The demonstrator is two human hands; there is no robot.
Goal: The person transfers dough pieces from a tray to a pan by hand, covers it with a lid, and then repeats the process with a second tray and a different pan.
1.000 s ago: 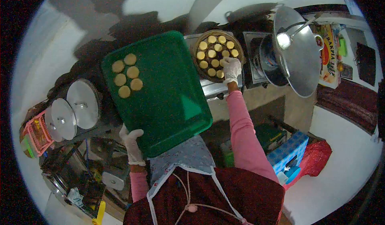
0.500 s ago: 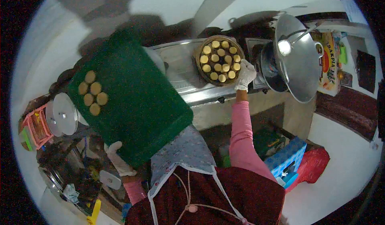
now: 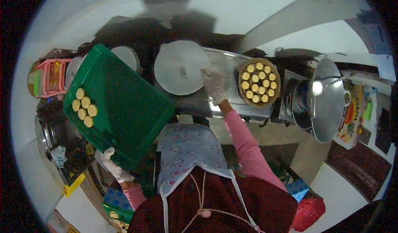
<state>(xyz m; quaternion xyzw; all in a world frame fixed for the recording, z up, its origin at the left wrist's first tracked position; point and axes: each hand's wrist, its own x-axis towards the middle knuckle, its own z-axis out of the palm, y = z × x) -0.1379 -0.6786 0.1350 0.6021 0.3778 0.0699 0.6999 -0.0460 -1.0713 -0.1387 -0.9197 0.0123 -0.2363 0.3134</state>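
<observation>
My left hand point(image 3: 115, 166), in a white glove, is closed on the near edge of a green tray point(image 3: 128, 104) tilted to the left in front of me. Several small round pastries point(image 3: 86, 102) lie grouped on the tray's left part. Over the stove top, my gloved right hand point(image 3: 214, 85) is smeared by motion, its fingertips overlapping the right edge of a pale round lid point(image 3: 182, 63). To its right, a round pan point(image 3: 242, 91) holds many pale pastries point(image 3: 256, 78) spaced out in rings.
A large metal wok point(image 3: 327, 108) leans upright beside the burner point(image 3: 299, 104). Behind it stands a box printed BAKPIA point(image 3: 351, 117). A pink basket point(image 3: 54, 77) is at the far left, and a yellow-handled thing point(image 3: 74, 185) lies low on the left.
My right hand has left the pan and moved left to the pale lid. The view has turned left, revealing the whole lid. My left hand still holds the tray.
</observation>
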